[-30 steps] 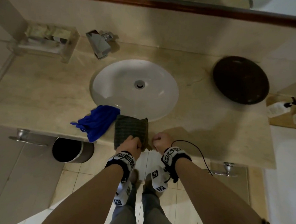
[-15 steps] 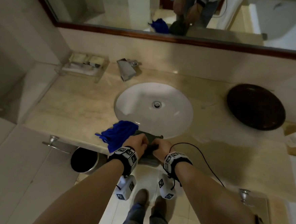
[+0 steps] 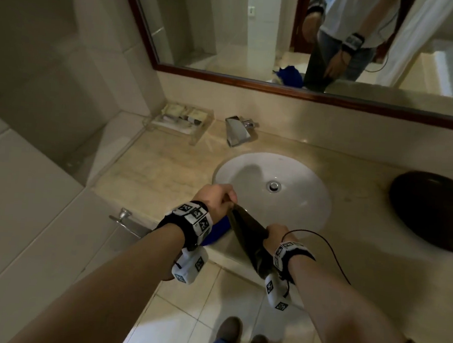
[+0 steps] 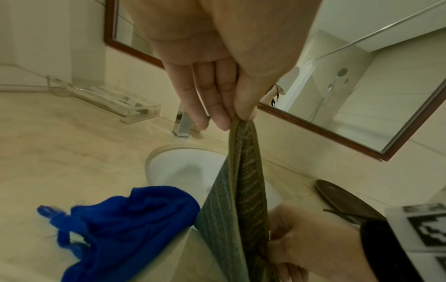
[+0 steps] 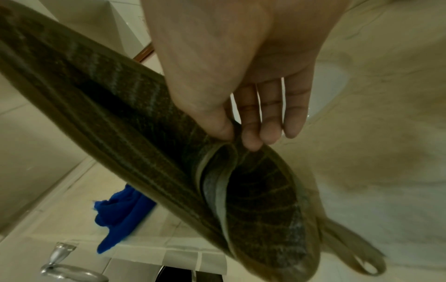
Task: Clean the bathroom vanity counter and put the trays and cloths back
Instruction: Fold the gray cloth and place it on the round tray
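A dark grey-green cloth (image 3: pixel 245 230) hangs in the air in front of the counter, held at two corners. My left hand (image 3: pixel 219 199) pinches its upper corner between thumb and fingers (image 4: pixel 223 110), above the sink's near rim. My right hand (image 3: pixel 274 235) pinches the other corner lower down, thumb against fingers (image 5: pixel 251 133). The cloth (image 4: pixel 241 190) is folded double and striped, and its lower end (image 5: pixel 260 219) droops past the counter edge. A crumpled blue cloth (image 4: pixel 120 225) lies on the counter's front edge, mostly hidden behind my left wrist in the head view (image 3: pixel 220 229).
The beige marble counter (image 3: pixel 150 176) holds a white oval sink (image 3: pixel 272 190) and a chrome faucet (image 3: pixel 236 130). A clear tray (image 3: pixel 182 121) of toiletries stands back left, a dark round tray (image 3: pixel 431 212) right. A mirror (image 3: pixel 309 38) hangs above; a towel-bar knob (image 3: pixel 124 215) juts below the edge.
Both hands lifted the grey-green cloth off the counter's front edge and pulled apart, left hand up and away, so it now hangs stretched between them. The head camera tilted up toward the mirror.
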A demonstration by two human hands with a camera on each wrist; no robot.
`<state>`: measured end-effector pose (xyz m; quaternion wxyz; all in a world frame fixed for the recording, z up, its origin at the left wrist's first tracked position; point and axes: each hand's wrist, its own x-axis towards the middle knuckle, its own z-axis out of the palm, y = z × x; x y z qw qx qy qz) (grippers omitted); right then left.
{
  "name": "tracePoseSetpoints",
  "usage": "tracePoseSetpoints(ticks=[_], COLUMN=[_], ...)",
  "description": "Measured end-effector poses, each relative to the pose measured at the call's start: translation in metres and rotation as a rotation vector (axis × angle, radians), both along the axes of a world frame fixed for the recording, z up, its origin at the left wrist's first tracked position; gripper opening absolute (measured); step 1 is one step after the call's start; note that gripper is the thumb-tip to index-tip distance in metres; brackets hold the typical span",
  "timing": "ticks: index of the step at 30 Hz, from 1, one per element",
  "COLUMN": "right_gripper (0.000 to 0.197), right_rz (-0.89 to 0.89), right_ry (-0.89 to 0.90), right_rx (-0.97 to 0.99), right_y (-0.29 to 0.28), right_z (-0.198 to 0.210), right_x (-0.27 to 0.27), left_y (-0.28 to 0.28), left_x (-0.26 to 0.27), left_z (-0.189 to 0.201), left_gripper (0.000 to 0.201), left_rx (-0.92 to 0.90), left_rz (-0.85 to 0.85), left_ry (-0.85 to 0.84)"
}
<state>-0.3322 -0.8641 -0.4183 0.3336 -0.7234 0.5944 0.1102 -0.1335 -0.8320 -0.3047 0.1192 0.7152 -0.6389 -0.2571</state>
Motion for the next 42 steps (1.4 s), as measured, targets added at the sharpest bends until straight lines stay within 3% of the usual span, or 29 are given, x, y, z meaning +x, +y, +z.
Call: tracePoseSetpoints(ticks=[9,13,15,21,25,28,31,35,42], right_gripper=[0.020,0.024,0.027,0.019,0.020,0.019,0.021,0.009,0.014], right_rz=[0.025,-0.056,-0.188,-0.822,-0.954,-0.926,-0.750,-0.669,-0.702], right_ry=[0.095,0.069,-0.025,-0.560,-0.676,-0.541,-0.286,-0.147,0.043], right_rx=[0.046,0.062,0.053,0.061,-0.036,-0.249,-0.391,-0.409,-0.319], right_y=[-0.004,-0.019,-0.027,-0.042,-0.048,-0.044,-0.035,-0.021,0.012], right_z=[0.004,0.019,0.029,0.083,0.122,0.136,0.143,0.156,0.157], right_x=[-0.024,-0.045,-0.056,-0.093,-0.116,-0.136,-0.163,-0.196,-0.236], left_y=[-0.001,-0.018,-0.032,-0.074,-0.094,-0.108,-0.118,-0.135,-0.146], left_x=[0.011,0.009,0.007,-0.013,-0.038,-0.056,-0.074,-0.099,-0.146], left_z=[-0.007,0.001,0.006,0.036,0.060,0.077,0.092,0.101,0.102], left_gripper=[0.013,0.025,0.029,0.025,0.018,0.009,0.008,0.012,0.015], left_rx=[0.019,0.026,-0.002,-0.047,-0.057,-0.076,-0.044,-0.024,0.058], left_rz=[0.055,0.109,0.122,0.103,0.039,0.019,0.026,-0.017,-0.142], left_ry=[0.027,0.109,0.142,0.321,0.392,0.502,0.674,0.718,0.725])
